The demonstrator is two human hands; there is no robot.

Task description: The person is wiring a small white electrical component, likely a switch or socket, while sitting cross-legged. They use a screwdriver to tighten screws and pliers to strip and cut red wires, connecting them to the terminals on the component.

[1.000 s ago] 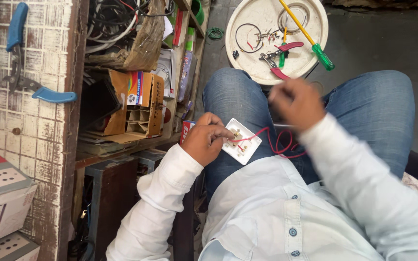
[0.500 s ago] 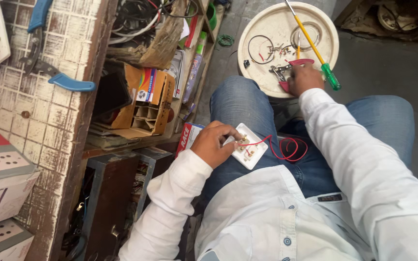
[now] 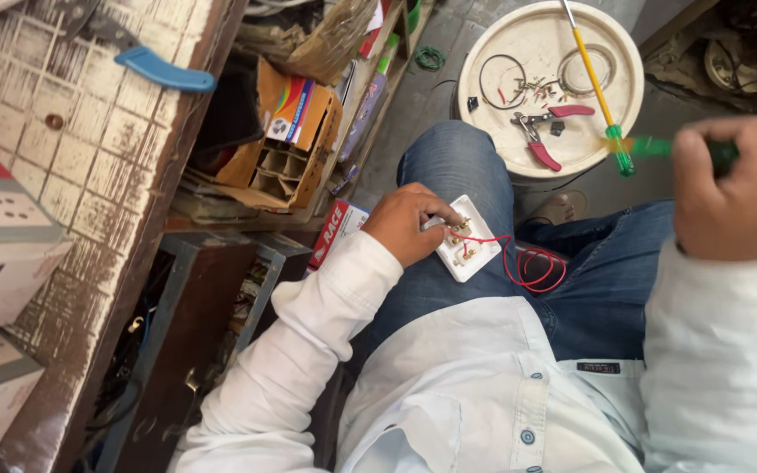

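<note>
**White switch plate steadied on the thigh, screwdriver lifted clear**

White shirt sleeves frame the view. Left hand (image 3: 409,223) is closed around the edge of a small white switch plate (image 3: 466,250), pressing it flat against the jeans-clad thigh; back side up, so the brass terminals face the wearer. Thigh serves as the bench, presumably because it keeps the work close. Red wire (image 3: 532,263) runs from a terminal and loops loosely over the lap, touching the denim.

Right hand (image 3: 733,188) is fisted tight around the green handle of a screwdriver (image 3: 650,147), held in the air above the right knee. The tool is blurred; tip cannot be made out.

Beyond the knees, a round cream lid (image 3: 484,114) sits on the floor as a parts tray: red-handled pliers (image 3: 541,140), a long yellow screwdriver (image 3: 593,83), wire rings and small scraps, all within arm's reach.

Far left, a tiled counter (image 3: 63,149) with a blue-handled tool (image 3: 164,70); shelf below holds an open cardboard box (image 3: 282,140).
</note>
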